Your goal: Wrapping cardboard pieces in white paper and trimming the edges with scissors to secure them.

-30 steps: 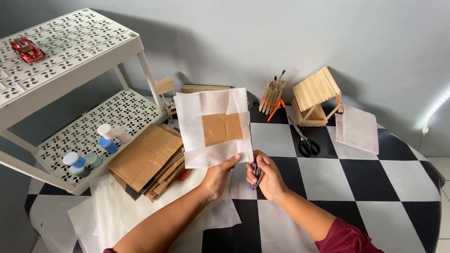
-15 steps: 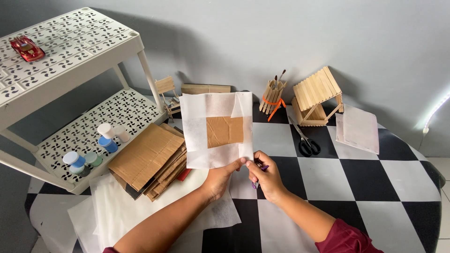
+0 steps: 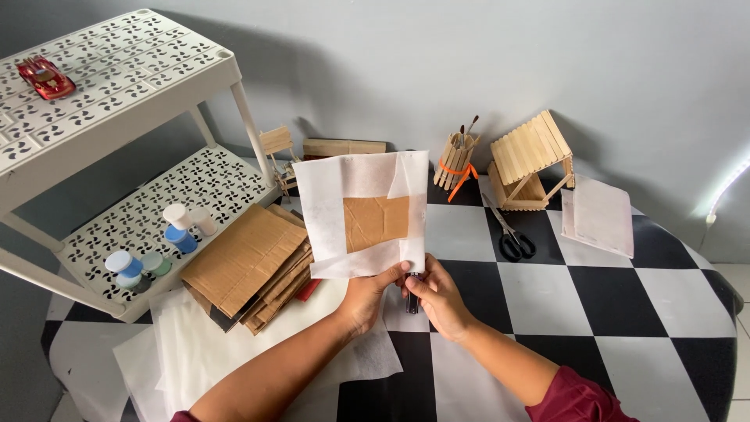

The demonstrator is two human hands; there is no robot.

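Brown cardboard square wrapped in thin white paper (image 3: 367, 215): light, stiff core, tearable wrap. Left hand (image 3: 366, 295), right hand (image 3: 437, 297) pinching bottom edge; right also gripping small dark tool (image 3: 412, 301).

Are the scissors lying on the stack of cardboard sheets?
No, the scissors lie on the checkered tabletop beside the stick house, well apart from the cardboard stack.

Both hands meet at the bottom edge of a paper-wrapped cardboard (image 3: 367, 217) held upright above the surface (image 3: 625, 312). The left hand (image 3: 366, 295) pinches that edge; the right hand (image 3: 439, 297) has a dark tool (image 3: 412, 301) in its grip, just below the paper. Left of the grip lies a cardboard stack (image 3: 246, 262); scissors (image 3: 512, 238) lie to its right.
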